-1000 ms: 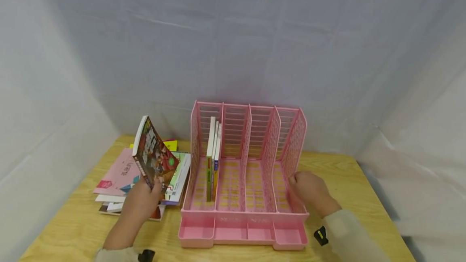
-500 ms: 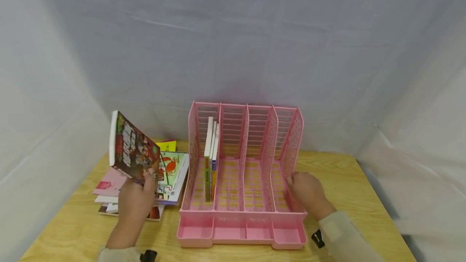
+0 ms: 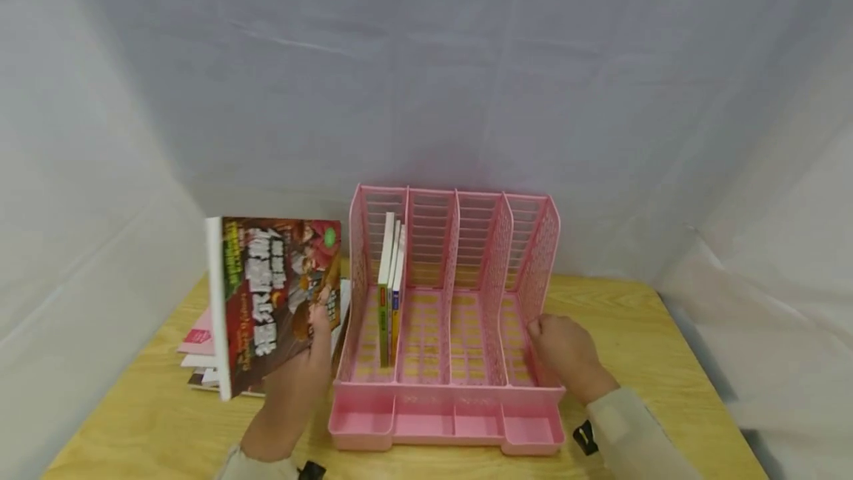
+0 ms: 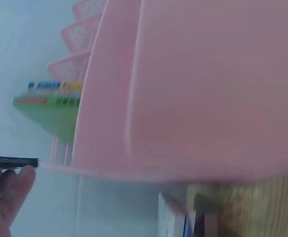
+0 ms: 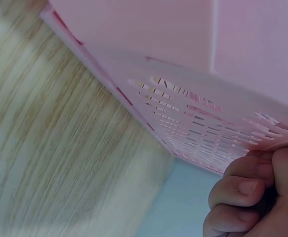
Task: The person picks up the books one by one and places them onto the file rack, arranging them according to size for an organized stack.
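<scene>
My left hand (image 3: pixel 298 384) holds a paperback book (image 3: pixel 266 287) with a dark, colourful cover, raised left of the pink file organizer (image 3: pixel 453 395). The thumb lies across the cover, which faces the head camera. In the left wrist view only the book's dark edge (image 4: pixel 16 162) shows, beside the fingers (image 4: pixel 18 192). At the organizer's right side wall, my right hand (image 3: pixel 566 356) grips the front edge with curled fingers; the right wrist view shows these fingers (image 5: pixel 237 192) against the slotted panel (image 5: pixel 198 123). Several thin books (image 3: pixel 389 295) stand upright in the leftmost compartment.
Behind the raised book lies a pile of books (image 3: pixel 200 361) on the wooden table (image 3: pixel 133 421), mostly hidden. Shallow trays (image 3: pixel 476 422) run along the organizer's front. A pale cloth (image 3: pixel 440 80) hangs behind the table.
The left hand first drew the book left and up off the pile, then swung it back right, turning its cover toward the head camera. The right hand has stayed at the organizer's wall.
</scene>
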Motion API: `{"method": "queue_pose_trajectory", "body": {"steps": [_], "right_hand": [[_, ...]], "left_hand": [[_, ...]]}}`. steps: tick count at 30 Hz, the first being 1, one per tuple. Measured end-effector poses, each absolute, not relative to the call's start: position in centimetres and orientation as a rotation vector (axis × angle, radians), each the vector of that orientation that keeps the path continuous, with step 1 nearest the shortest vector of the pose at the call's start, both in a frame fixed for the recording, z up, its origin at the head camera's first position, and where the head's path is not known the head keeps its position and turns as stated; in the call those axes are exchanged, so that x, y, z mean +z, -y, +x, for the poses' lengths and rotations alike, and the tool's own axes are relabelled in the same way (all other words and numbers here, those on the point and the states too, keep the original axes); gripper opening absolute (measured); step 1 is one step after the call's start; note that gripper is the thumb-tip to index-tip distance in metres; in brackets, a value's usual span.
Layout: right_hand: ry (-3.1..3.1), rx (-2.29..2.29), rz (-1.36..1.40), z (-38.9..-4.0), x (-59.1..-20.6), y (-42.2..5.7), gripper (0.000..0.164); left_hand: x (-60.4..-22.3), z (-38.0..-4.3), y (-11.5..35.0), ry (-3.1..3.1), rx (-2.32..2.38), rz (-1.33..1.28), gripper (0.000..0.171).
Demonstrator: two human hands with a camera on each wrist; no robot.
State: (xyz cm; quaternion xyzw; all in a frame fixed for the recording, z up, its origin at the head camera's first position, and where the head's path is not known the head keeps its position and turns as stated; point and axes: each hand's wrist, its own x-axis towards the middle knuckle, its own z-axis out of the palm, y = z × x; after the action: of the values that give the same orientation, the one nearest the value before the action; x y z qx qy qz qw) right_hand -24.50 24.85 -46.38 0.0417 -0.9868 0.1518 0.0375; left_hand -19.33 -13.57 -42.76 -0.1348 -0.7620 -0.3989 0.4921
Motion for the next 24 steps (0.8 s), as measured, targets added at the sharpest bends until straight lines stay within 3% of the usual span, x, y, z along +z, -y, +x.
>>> {"method": "queue_pose_trajectory", "body": {"steps": [2,3,5,10,15,18,24], "right_hand": [[3.023,0.472,0.123,-24.5,-46.4,-25.0,0.047],[3.026,0.481,0.113,-24.5,-46.4,-25.0,0.047],[3.041,0.502,0.096,-24.5,-46.4,-25.1,0.047],[3.055,0.526,0.072,-24.5,-46.4,-25.0,0.047],[3.057,0.486,0.134,-24.4,-46.4,-24.8,0.045],[3.059,0.502,0.131,-24.3,-46.3,-24.8,0.045],[3.052,0.529,0.099,-24.2,-46.1,-24.7,0.047]], "left_hand": [[-42.9,-19.5,12.6,1.889,-1.034,-0.371,0.055],[-43.1,-19.6,12.2,1.922,-1.038,-0.366,0.067],[-43.5,-19.6,11.6,2.016,-1.042,-0.356,0.071],[-44.1,-19.8,10.8,2.172,-1.217,-0.416,0.061],[-44.6,-19.8,10.8,2.373,-1.492,-0.266,0.032],[-44.6,-20.1,10.9,2.522,-1.362,-0.192,0.039],[-44.3,-21.1,11.1,2.616,-1.249,-0.365,0.034]]}}
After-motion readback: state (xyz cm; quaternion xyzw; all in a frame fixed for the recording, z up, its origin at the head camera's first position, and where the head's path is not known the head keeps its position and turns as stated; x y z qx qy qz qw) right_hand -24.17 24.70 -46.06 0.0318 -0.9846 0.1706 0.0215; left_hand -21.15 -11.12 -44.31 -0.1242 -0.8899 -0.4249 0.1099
